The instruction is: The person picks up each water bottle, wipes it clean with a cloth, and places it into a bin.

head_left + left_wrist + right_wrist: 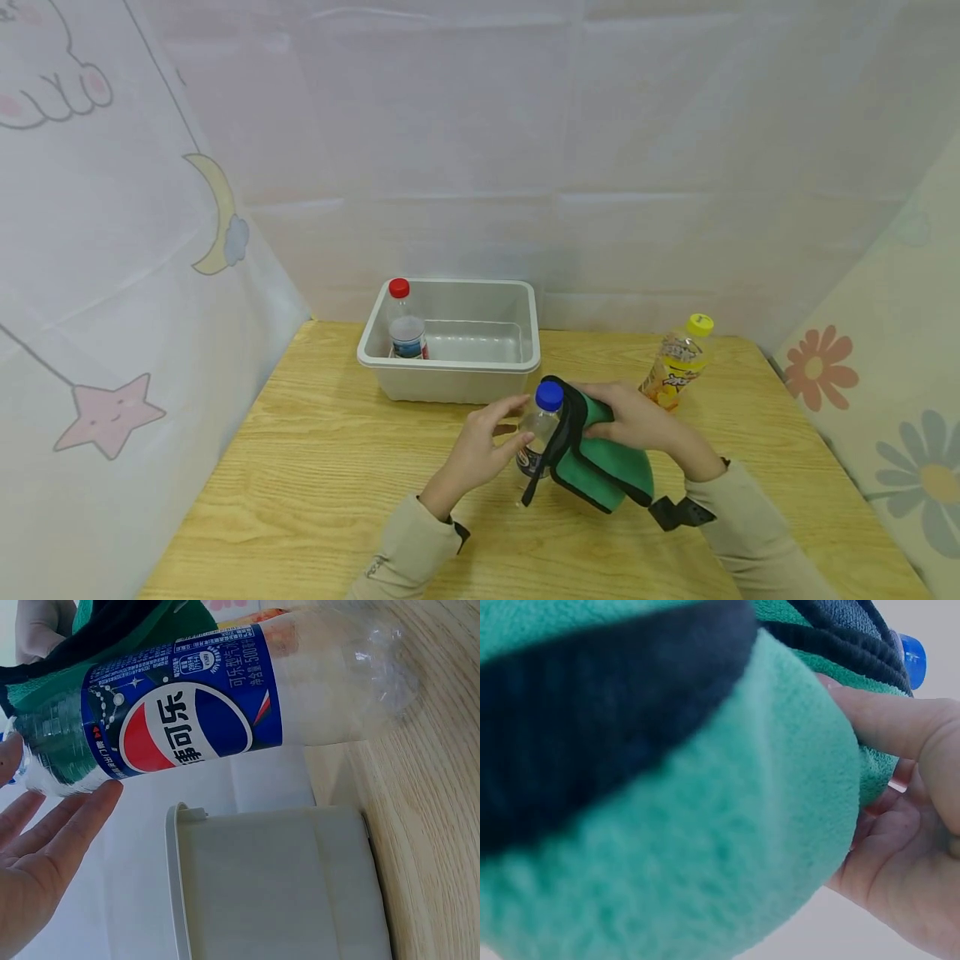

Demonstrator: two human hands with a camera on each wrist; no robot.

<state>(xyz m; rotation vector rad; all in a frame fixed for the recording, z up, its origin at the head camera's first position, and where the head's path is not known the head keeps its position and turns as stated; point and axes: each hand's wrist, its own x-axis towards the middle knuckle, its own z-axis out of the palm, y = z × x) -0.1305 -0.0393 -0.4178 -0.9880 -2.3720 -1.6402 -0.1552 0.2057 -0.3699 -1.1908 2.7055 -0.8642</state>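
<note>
A clear cola bottle [180, 712] with a blue cap and a blue label stands near the front of the grey-white bin [450, 385]. My left hand [480, 450] holds its upper part, thumb on the near side and fingers on the left. In the left wrist view, the fingertips touch the bottle's shoulder below the label's edge. My right hand [637, 421] grips a folded green towel [617, 467] with black edging, which lies against the bottle's right side. The right wrist view shows the thumb and fingers pinching the towel [802, 750]; the bottle's blue cap [913, 661] pokes out beyond.
A red-capped bottle [407, 329] stands inside the bin at its left end. At the right, a yellow-capped bottle with an orange label [678, 367] stands on the wooden table [300, 500], behind my right hand. White printed cloth [450, 167] hangs around the table's back and sides.
</note>
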